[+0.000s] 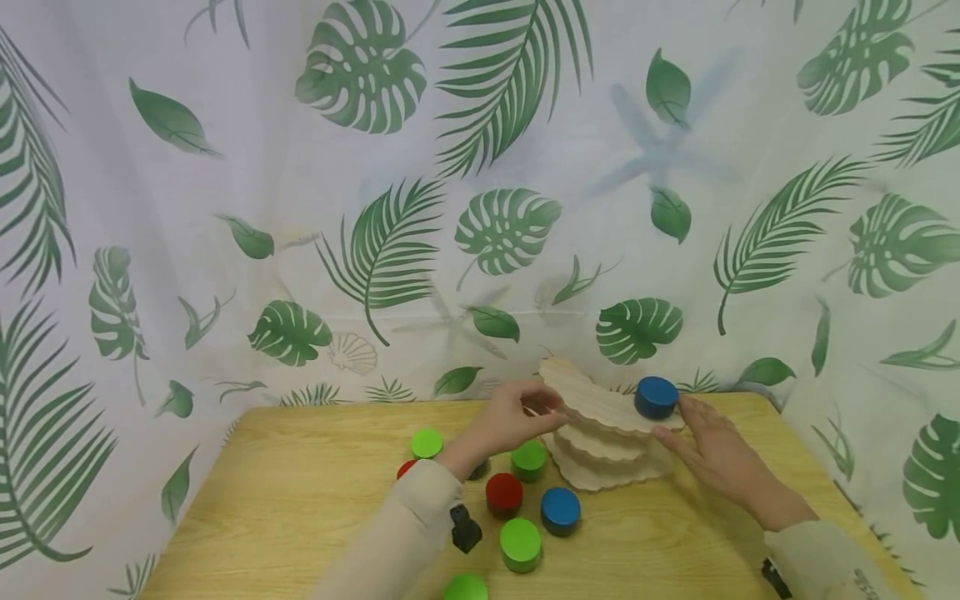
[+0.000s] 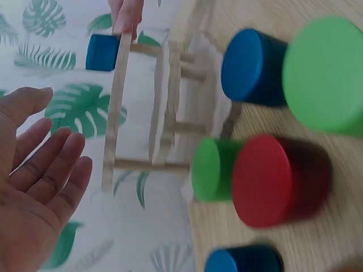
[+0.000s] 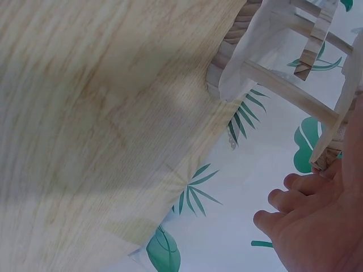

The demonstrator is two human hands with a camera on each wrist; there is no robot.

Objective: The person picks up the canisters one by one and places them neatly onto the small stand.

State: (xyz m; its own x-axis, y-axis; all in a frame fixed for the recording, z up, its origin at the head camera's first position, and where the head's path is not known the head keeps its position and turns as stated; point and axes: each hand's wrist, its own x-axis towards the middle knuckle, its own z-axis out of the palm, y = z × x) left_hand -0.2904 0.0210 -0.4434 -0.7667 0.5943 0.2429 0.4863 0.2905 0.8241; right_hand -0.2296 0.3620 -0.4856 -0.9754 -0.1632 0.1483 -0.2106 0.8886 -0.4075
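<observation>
A tiered wooden stand (image 1: 600,404) with wavy-edged boards on round posts stands at the back right of the table. On the right end of its top board sits a blue cylinder (image 1: 656,397). My right hand (image 1: 723,454) pinches that same end of the board, beside the cylinder; the right wrist view shows fingertips at the board's corner. Left of the stand is my left hand (image 1: 517,417), near the board's other end. In the left wrist view this hand (image 2: 42,181) has loosely bent fingers, holds nothing and is apart from the stand.
In front of the stand lie a red cylinder (image 1: 504,495), another blue cylinder (image 1: 561,510) and several green cylinders, one (image 1: 521,544) nearer the front. The left forearm covers part of this group. A leaf-patterned curtain (image 1: 420,275) hangs behind the wooden table (image 1: 300,475).
</observation>
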